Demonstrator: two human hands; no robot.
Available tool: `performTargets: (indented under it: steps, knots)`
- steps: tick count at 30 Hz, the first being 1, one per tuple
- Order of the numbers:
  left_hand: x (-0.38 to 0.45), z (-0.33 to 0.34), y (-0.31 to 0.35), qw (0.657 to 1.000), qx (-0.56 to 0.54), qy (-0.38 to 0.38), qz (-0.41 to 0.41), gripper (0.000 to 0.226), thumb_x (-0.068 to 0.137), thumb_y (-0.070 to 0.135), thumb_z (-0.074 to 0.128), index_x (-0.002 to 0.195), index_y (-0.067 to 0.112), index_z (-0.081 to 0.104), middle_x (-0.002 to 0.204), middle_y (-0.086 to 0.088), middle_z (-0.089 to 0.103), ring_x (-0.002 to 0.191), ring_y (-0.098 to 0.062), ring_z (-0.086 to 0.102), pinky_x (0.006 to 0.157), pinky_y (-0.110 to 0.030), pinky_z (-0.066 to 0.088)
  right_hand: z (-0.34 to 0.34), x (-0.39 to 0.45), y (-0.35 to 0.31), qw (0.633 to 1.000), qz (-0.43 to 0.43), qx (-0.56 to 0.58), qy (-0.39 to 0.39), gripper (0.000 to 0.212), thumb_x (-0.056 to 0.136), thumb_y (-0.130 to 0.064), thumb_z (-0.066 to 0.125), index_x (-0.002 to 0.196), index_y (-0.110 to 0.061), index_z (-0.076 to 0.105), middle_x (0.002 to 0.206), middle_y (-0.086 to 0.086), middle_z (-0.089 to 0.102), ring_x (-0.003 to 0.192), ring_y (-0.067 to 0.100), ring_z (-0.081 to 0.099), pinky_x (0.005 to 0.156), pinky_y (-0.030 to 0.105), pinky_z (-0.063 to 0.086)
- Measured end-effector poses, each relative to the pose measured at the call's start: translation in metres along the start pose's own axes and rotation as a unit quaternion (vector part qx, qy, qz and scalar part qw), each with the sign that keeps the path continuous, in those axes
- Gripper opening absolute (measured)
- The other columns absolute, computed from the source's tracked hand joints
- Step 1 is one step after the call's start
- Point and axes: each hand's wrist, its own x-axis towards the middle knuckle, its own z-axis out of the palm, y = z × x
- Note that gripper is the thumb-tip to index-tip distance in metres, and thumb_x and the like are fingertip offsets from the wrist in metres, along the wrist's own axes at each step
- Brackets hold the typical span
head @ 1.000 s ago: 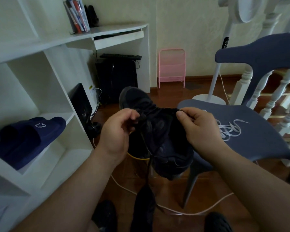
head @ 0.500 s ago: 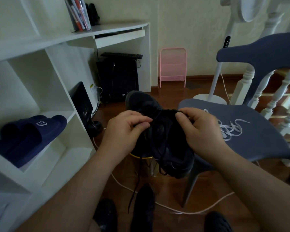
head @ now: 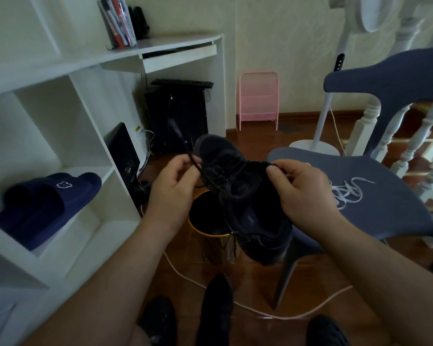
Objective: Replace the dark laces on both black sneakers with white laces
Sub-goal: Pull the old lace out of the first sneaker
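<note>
The black sneaker point(head: 245, 196), soft dark fabric, hangs mid-frame with its long axis running from the toe at 11 o'clock to the heel at 5 o'clock. The left hand point(head: 171, 193) pinches the dark lace point(head: 185, 146), drawn taut toward 11 o'clock, while the right hand point(head: 303, 193) grips the sneaker's collar. Loose flat white laces point(head: 348, 193) lie at 3 o'clock on the smooth blue chair point(head: 390, 201); a yellow-rimmed bin point(head: 205, 221) stands beneath.

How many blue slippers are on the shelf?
2: both blue slippers lie side by side in the white shelf's lower left compartment, one with a small white logo. More may be hidden.
</note>
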Motion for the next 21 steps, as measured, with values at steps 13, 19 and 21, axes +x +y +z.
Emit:
performTargets:
  steps: [13,19,21]
  knots:
    - [0.000,0.000,-0.007,0.946,0.275,-0.050,0.164,0.008,0.096,0.041,0.066,0.099,0.045,0.073,0.096,0.028,0.064,0.101,-0.012,0.063,0.091,-0.044,0.052,0.004,-0.003,0.000,0.998,-0.033,-0.056,0.000,0.019,0.104,-0.026,0.058,0.098,-0.022,0.076,0.076,-0.018,0.062,0.086,-0.004,0.059,0.064,0.004,0.037]
    - [0.011,-0.028,-0.014,0.943,0.324,0.071,0.015,0.019,0.103,0.032,0.048,0.097,0.032,0.066,0.093,0.018,0.053,0.101,-0.024,0.059,0.085,-0.044,0.051,0.001,0.001,0.003,1.000,0.001,-0.016,0.011,0.019,0.104,-0.027,0.058,0.094,-0.026,0.074,0.068,-0.017,0.061,0.071,-0.003,0.060,0.058,0.007,0.036]
    - [0.010,-0.027,-0.011,0.952,0.299,0.040,0.044,0.023,0.104,0.038,0.047,0.108,0.033,0.070,0.097,0.018,0.057,0.110,-0.025,0.059,0.092,-0.047,0.051,0.001,0.001,0.003,1.000,0.003,-0.019,0.011,0.020,0.104,-0.028,0.057,0.096,-0.025,0.075,0.068,-0.016,0.061,0.071,-0.003,0.059,0.057,0.007,0.036]
